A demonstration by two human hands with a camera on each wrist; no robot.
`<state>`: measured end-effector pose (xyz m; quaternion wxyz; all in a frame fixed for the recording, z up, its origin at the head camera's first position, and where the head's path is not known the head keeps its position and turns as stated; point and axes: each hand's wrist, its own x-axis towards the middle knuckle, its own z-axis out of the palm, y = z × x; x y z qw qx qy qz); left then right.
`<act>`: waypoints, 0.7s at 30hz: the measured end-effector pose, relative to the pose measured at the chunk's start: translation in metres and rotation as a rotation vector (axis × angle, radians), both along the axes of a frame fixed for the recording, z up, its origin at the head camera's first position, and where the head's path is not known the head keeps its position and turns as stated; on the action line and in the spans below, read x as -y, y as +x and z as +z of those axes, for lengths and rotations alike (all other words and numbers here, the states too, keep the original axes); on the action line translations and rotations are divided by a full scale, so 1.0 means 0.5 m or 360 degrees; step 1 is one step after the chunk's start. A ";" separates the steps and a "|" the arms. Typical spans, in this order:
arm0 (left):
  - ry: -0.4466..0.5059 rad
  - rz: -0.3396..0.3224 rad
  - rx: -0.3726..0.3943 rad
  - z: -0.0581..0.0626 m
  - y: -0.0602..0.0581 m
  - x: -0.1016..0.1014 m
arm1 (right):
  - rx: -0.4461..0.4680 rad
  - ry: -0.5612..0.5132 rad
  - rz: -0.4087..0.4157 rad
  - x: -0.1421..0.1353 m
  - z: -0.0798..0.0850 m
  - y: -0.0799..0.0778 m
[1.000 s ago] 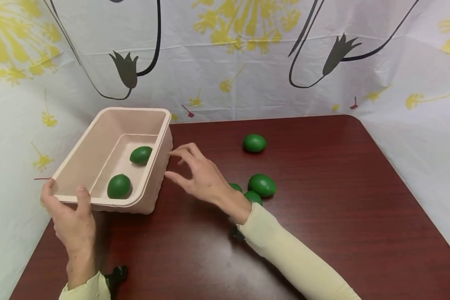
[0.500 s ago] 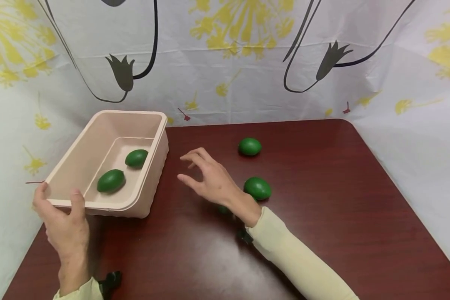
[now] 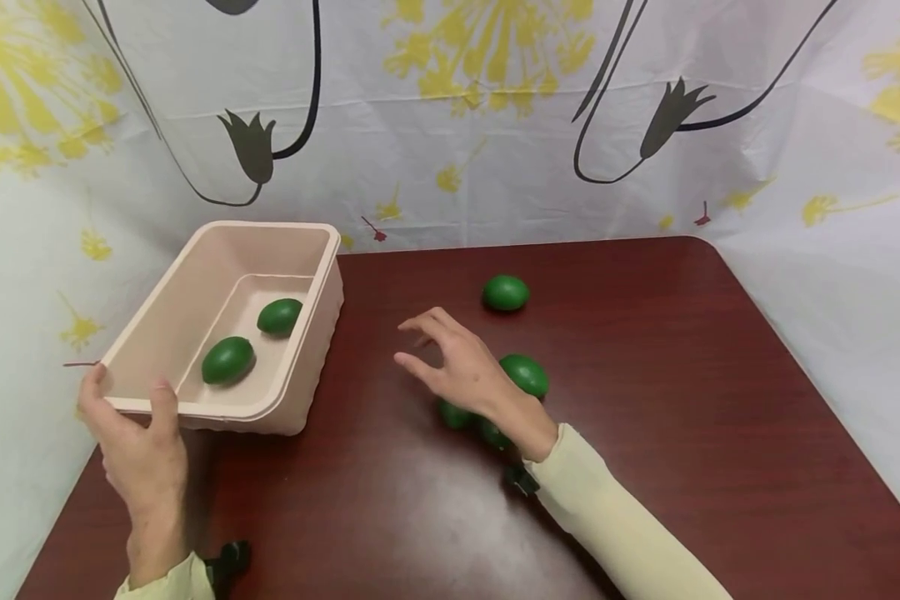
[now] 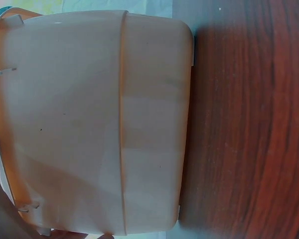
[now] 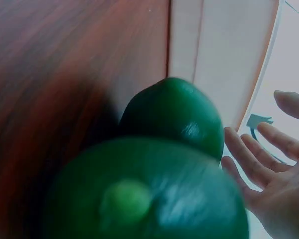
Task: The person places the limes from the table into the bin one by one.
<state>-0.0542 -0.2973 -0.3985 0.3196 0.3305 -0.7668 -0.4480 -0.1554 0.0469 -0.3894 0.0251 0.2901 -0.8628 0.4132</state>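
My left hand (image 3: 144,450) grips the near-left rim of a beige plastic bin (image 3: 210,408), the thumb over the edge. Two green limes (image 3: 227,361) lie on the bin's floor. In the left wrist view the bin's outer wall (image 4: 70,119) fills most of the picture. My right hand (image 3: 465,367) holds nothing, fingers loosely bent and spread, over a cluster of limes (image 3: 525,376) that its wrist partly hides. In the right wrist view two limes (image 5: 174,114) loom close, one in front of the other, beside the right hand's open fingers (image 5: 254,164).
Another lime (image 3: 506,293) lies alone farther back on the dark red wooden table (image 3: 682,375). Behind the table hangs a white cloth (image 3: 495,192) with yellow and grey flower prints. A small black device (image 3: 521,479) sits at the right wrist.
My right hand has drawn back rightward from the bin's side toward the lime cluster. The nearer lime inside the bin has rolled and settled. The left hand stays on the rim.
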 end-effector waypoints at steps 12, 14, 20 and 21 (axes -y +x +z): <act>-0.0011 0.0014 -0.0019 0.002 0.000 0.004 | 0.0037 0.0025 -0.0031 -0.048 -0.014 -0.007; -0.0014 0.0010 -0.0020 0.001 0.000 0.003 | 0.0041 0.0037 -0.0034 -0.056 -0.016 -0.007; -0.0016 0.0005 -0.0023 0.000 -0.002 -0.001 | -0.0020 0.0045 -0.0054 -0.079 -0.018 -0.013; -0.0018 0.0003 -0.0024 0.000 -0.002 -0.001 | -0.0031 0.0044 -0.0057 -0.082 -0.019 -0.014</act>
